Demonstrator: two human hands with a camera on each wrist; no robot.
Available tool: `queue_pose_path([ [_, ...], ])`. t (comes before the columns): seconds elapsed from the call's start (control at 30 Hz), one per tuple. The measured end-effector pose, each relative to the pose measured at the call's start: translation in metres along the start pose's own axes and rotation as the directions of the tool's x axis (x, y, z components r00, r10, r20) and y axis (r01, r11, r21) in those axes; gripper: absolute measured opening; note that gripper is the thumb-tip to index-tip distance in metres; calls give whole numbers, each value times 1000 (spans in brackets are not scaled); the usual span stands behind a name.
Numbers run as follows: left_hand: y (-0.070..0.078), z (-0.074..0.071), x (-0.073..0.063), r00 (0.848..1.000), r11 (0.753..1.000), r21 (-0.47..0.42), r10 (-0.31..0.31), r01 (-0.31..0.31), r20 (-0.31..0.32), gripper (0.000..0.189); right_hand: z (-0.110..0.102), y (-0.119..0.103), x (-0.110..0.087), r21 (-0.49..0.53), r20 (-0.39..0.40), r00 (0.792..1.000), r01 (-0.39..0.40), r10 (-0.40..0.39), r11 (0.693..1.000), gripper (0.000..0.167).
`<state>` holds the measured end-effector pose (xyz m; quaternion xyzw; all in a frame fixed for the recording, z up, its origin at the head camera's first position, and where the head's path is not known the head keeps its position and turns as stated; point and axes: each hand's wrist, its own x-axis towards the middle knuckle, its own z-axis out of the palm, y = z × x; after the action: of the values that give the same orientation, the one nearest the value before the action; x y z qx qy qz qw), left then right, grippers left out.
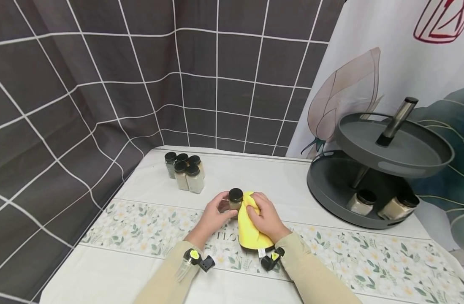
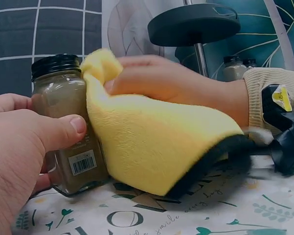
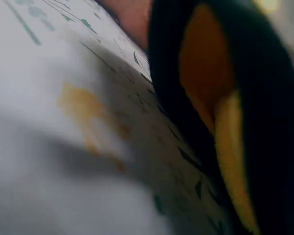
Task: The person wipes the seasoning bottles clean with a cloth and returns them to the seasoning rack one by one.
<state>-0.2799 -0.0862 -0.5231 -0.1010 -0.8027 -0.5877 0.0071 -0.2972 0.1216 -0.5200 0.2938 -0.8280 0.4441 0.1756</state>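
Observation:
My left hand (image 1: 213, 215) grips a square glass spice jar (image 2: 71, 132) with a black lid, its thumb across the front above a barcode label. The jar stands upright on the tablecloth, or very close to it. A yellow cloth (image 1: 251, 228) with a dark edge is bunched in my right hand (image 1: 265, 214), which presses it against the jar's right side. In the left wrist view the cloth hides most of the right fingers. Dark edging and yellow folds of the cloth (image 3: 230, 147) fill much of the right wrist view, where the right fingers are mostly hidden.
Several black-lidded jars (image 1: 188, 172) stand grouped at the back left of the table. At the right is a grey two-tier round tray (image 1: 323, 198), with two jars (image 1: 362, 202) on its lower level. A floral band (image 1: 148, 226) crosses the white tablecloth.

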Motion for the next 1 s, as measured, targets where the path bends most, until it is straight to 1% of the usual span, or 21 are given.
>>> queue_pose_path([
  [0.07, 0, 0, 0, 1000, 1000, -1, 2, -2, 4, 62, 1, -1, 0, -60, 33, 996, -86, 88, 994, 12],
  [0.13, 1, 0, 0, 1000, 1000, -3, 4, -4, 8, 63, 2, -1, 1, -124, 57, 984, -162, 170, 979, 14],
  [0.2, 1, 0, 0, 1000, 1000, 3, 10, -10, 9, 63, 3, -1, 0, -150, 61, 978, -191, 201, 970, 16],
  [0.27, 2, 0, 0, 1000, 1000, 7, 10, -10, 5, 63, 2, -1, 0, -120, 46, 984, -164, 170, 979, 14],
  [0.33, 3, 0, 0, 1000, 1000, 11, 5, -5, 1, 62, 1, 0, -1, -68, 21, 994, -101, 103, 993, 8],
  [0.4, 4, 0, 0, 1000, 1000, 15, -1, 1, -2, 62, 0, 0, -2, -21, 2, 999, -40, 40, 999, 3],
  [0.43, 5, 0, 0, 1000, 1000, 12, -5, 5, -1, 62, 0, 0, -2, -7, -1, 1000, -21, 21, 1000, 3],
  [0.47, 5, 0, 0, 1000, 1000, 10, -6, 6, -1, 62, 0, 0, -2, -6, -2, 1000, -18, 18, 1000, 3],
  [0.5, 6, 0, 0, 1000, 1000, 9, -4, 4, 0, 62, 0, -1, -2, -13, 1, 999, -38, 39, 999, 3],
  [0.57, 5, 1, 0, 1000, 1000, -2, 1, -1, 4, 62, 1, -1, -1, -43, 19, 992, -124, 125, 991, 5],
  [0.63, 5, 1, 0, 1000, 1000, -16, 8, -8, 8, 62, 1, -2, 0, -78, 39, 976, -211, 215, 974, 11],
  [0.67, 5, 2, 0, 1000, 1000, -22, 12, -12, 11, 63, 1, -2, 1, -89, 44, 967, -247, 251, 965, 12],
  [0.7, 5, 2, 0, 1000, 1000, -27, 15, -14, 13, 63, 1, -3, 1, -90, 47, 960, -270, 275, 959, 12],
  [0.73, 4, 2, 1, 1000, 999, -28, 16, -16, 15, 63, 1, -2, 1, -89, 44, 960, -271, 276, 958, 12],
  [0.77, 4, 2, 0, 1000, 1000, -25, 14, -13, 16, 63, 1, -2, 0, -78, 39, 966, -254, 257, 964, 10],
  [0.83, 4, 1, 0, 1000, 1000, -19, 8, -8, 18, 64, 1, -1, -1, -45, 18, 984, -175, 176, 984, 4],
  [0.9, 4, 0, 0, 1000, 1000, -6, -2, 2, 19, 65, 1, 0, -2, -7, -7, 997, -72, 72, 997, 8],
  [0.97, 4, -1, 0, 1000, 1000, 7, -11, 11, 19, 66, 1, 0, -2, 26, -21, 1000, 14, -13, 1000, 12],
  [1.0, 4, -1, 0, 1000, 1000, 10, -12, 12, 17, 66, 1, 0, -2, 34, -24, 999, 33, -32, 999, 11],
])
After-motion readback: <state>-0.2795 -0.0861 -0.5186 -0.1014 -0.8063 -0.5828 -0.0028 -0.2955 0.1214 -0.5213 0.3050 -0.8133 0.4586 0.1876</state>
